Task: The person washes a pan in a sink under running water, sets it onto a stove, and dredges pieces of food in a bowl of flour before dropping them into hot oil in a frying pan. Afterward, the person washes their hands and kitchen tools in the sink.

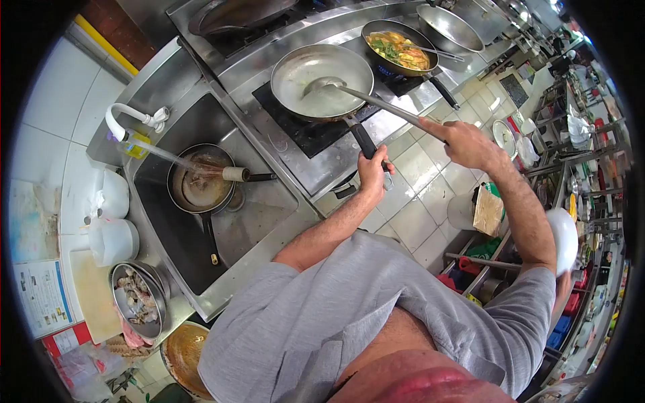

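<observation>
My left hand [371, 169] is wrapped round the black handle of a frying pan [289, 91] on the stove. The pan's inside looks pale and shiny, with cloudy liquid in it. My right hand [468, 142] grips the long handle of a metal ladle [393, 107], and the ladle's bowl rests inside this pan. Beyond it, to the right, a second pan [403, 50] holds a stew with yellow, orange and green pieces and a utensil leaning in it. Flames show under this second pan.
On the left, a tap [121, 124] runs water into a pan [180, 191] with a brush, inside the sink [262, 221]. A metal bowl of seafood-like pieces [138, 295] stands nearby. An empty metal wok [450, 30] sits far right. A white round object [563, 238] is near another person's hand.
</observation>
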`<state>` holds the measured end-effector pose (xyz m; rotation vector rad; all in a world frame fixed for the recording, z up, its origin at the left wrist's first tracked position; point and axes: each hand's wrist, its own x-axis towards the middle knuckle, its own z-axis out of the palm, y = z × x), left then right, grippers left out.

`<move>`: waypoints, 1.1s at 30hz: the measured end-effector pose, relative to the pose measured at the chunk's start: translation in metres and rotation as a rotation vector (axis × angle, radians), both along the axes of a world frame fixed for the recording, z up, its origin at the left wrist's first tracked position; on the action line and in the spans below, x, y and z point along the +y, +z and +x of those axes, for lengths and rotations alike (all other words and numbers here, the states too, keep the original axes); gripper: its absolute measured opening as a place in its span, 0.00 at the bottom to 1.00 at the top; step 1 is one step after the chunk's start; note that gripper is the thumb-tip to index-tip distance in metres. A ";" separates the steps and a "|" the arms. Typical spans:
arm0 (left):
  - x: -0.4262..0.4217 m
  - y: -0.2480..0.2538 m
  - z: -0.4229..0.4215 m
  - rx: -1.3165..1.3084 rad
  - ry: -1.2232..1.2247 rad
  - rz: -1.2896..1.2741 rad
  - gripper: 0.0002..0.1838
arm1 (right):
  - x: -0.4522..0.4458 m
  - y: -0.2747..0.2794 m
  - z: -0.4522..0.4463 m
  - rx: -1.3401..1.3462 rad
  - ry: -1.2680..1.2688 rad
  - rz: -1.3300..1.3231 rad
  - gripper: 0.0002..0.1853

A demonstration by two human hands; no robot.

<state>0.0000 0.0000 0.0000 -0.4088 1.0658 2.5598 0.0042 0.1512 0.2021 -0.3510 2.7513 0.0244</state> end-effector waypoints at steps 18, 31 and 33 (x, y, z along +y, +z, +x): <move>-0.003 0.007 0.001 -0.008 0.047 0.020 0.12 | -0.023 -0.085 -0.028 -0.169 -0.574 -0.895 0.35; -0.010 0.002 -0.004 -0.029 -0.032 0.265 0.11 | -0.047 -0.078 0.030 -0.614 -0.762 -1.739 0.29; -0.011 -0.002 -0.003 -0.106 -0.053 0.321 0.13 | -0.035 -0.085 0.036 -0.390 -0.644 -1.535 0.36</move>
